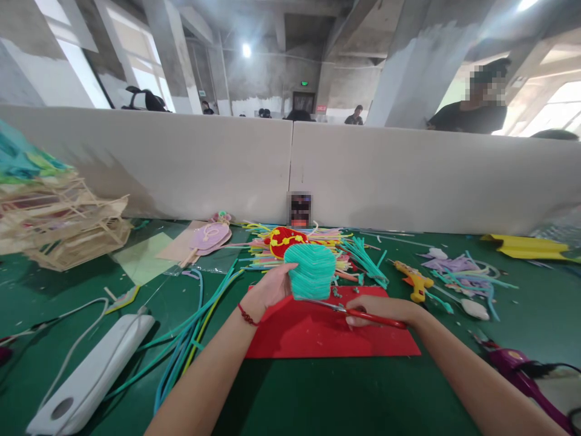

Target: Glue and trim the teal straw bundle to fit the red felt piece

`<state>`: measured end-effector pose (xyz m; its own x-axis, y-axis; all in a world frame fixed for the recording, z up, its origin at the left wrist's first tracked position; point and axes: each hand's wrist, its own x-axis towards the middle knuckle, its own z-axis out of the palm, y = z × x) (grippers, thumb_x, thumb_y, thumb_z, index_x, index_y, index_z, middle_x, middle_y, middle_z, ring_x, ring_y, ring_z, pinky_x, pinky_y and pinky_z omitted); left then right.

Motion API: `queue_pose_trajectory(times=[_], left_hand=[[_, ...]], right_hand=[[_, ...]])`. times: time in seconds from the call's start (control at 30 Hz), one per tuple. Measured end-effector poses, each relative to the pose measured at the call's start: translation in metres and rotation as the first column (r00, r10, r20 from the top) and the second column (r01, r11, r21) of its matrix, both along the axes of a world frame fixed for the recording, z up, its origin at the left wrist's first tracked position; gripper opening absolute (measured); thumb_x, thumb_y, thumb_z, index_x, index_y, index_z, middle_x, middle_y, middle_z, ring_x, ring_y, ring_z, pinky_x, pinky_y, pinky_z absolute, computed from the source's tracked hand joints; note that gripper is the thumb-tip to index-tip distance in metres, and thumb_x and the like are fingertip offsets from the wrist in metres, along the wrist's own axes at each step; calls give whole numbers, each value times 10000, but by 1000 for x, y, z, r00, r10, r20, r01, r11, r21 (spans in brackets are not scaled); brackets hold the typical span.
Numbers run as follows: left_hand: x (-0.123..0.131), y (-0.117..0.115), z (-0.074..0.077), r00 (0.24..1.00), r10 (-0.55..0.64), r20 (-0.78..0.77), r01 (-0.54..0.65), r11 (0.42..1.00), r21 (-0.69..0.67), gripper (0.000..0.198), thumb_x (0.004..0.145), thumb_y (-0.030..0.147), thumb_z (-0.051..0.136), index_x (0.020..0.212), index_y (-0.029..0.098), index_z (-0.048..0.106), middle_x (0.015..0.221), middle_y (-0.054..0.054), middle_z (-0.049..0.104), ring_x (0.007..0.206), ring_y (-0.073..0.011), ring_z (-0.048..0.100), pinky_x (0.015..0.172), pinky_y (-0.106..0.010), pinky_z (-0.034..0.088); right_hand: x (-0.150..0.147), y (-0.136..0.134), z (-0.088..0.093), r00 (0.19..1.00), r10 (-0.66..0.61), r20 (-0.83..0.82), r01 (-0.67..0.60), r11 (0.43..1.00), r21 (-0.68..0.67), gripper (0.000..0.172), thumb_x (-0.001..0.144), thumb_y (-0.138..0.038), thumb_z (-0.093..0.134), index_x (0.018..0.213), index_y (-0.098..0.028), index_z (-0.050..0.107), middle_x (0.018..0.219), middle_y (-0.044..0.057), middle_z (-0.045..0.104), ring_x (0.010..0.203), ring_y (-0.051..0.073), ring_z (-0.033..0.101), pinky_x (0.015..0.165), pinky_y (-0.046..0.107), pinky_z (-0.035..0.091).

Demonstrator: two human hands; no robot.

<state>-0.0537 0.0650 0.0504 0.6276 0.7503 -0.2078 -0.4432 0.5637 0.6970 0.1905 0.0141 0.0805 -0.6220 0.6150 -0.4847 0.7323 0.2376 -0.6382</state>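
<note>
My left hand (271, 287) pinches the left edge of a turquoise panel (311, 272) made of fuzzy pipe cleaners laid in a chevron pattern. My right hand (370, 310) is closed around red-handled scissors (384, 317), whose blades reach along the panel's lower edge. Both hands are above a red sheet (327, 339), with small turquoise scraps (336, 292) near the blades. Behind the panel, partly covered by it, lies a red round piece with yellow trim (282, 242), on top of many coloured pipe cleaners (258, 259).
A yellow glue gun (414, 281) and lilac scraps (454, 266) are on the right, with a purple glue gun (517, 366) nearer. On the left are a white power strip (93, 375), long pipe cleaners (181, 333), a lilac fan shape (212, 236) and a stick-built model (63, 218). A white partition (181, 163) stands behind.
</note>
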Motion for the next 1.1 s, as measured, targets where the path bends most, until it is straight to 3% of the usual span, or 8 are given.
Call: queue_pose_trajectory(times=[0.33, 0.7, 1.1], left_hand=[[-3, 4, -10, 999, 14, 31, -14, 1000, -4, 312, 875, 200, 490, 1153, 116, 603, 1042, -129, 704, 976, -262, 656, 958, -414, 459], [0, 2, -8, 1000, 15, -12, -15, 1000, -26, 332, 879, 217, 470, 1180, 137, 585, 1082, -122, 693, 1038, -265, 634, 987, -412, 440], [2, 2, -7, 999, 19, -32, -21, 998, -55, 376, 883, 192, 445, 1230, 78, 533, 962, -131, 718, 994, -258, 654, 1025, -433, 408]], right_hand=[[-1, -2, 5, 1000, 8, 25, -9, 1000, 16, 514, 830, -630, 382, 798, -162, 594, 776, 45, 584, 722, 187, 541, 632, 282, 381], [-2, -2, 5, 1000, 14, 1, -14, 999, 38, 479, 841, -598, 392, 770, -170, 594, 774, 47, 600, 737, 194, 554, 646, 284, 388], [1, 1, -5, 999, -42, 19, 41, 999, 34, 434, 783, -599, 503, 632, -195, 449, 632, -30, 423, 600, 118, 389, 545, 245, 258]])
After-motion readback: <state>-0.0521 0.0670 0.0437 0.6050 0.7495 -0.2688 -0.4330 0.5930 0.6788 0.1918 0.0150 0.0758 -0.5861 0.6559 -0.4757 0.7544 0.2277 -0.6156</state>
